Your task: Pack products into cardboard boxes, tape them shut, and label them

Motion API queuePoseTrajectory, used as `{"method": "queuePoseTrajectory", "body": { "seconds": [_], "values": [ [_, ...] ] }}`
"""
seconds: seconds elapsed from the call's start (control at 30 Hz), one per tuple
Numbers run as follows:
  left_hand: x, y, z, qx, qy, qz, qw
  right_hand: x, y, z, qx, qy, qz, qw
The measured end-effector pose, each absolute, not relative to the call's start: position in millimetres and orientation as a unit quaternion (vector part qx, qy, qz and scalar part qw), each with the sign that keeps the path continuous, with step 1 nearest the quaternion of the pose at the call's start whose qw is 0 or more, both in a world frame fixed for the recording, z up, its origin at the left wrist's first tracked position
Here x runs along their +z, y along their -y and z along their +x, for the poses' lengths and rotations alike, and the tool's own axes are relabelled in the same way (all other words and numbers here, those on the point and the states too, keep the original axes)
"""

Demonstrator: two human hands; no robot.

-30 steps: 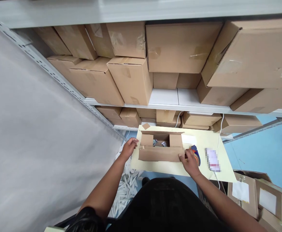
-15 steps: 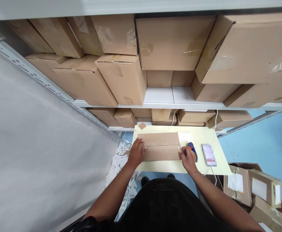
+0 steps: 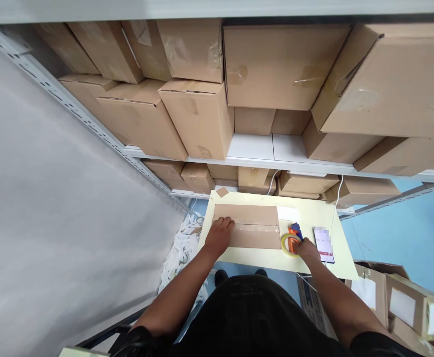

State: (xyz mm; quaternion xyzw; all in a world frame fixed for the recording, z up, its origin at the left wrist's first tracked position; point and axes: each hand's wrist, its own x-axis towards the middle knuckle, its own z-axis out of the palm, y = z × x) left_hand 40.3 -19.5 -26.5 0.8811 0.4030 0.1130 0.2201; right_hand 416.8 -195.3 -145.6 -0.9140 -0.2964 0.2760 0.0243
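Note:
A long, flat cardboard box [image 3: 256,237] lies on the pale yellow table, with a seam along its middle and shiny clear tape near the seam's right part. My left hand [image 3: 220,235] rests on the box's left part, palm down, fingers laid over the top. To the right of the box, my right hand [image 3: 308,249] is closed on an orange and blue tape dispenser [image 3: 294,239] with a yellowish roll. Part of its handle is hidden by the fingers. A white paper [image 3: 287,213] lies behind the box's right end.
A phone [image 3: 324,245] and white cable sit at the right of the table [image 3: 254,256]. Shelves of cardboard boxes [image 3: 198,119] rise behind it. White scraps [image 3: 177,253] cover the floor at left, and labelled cartons [image 3: 406,302] stand at lower right.
My right hand has left the box's right end and taken hold of the tape dispenser, which has turned. My left hand has shifted from the box's left edge onto its top.

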Motion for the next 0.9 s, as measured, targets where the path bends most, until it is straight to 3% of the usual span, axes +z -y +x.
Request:
{"method": "queuePoseTrajectory", "body": {
  "seconds": [0.2, 0.37, 0.53, 0.7, 0.9],
  "values": [
    [-22, 18, 53, 0.158, -0.475, 0.809, 0.309, -104, 210, 415, 0.210, 0.323, -0.922, 0.051],
    [-21, 4, 56, 0.215, -0.523, 0.676, 0.474, -27, 193, 388, 0.146, 0.396, -0.880, 0.215],
    [-8, -5, 53, 0.218, -0.528, 0.546, 0.613, 16, 127, 322, 0.094, 0.561, -0.763, 0.307],
    [5, -6, 40, 0.242, -0.473, 0.423, 0.734, 6, 80, 267, 0.038, 0.672, -0.678, 0.296],
    [3, -7, 30, 0.254, -0.458, 0.450, 0.723, 6, 75, 243, -0.023, 0.717, -0.652, 0.246]
  ]
}}
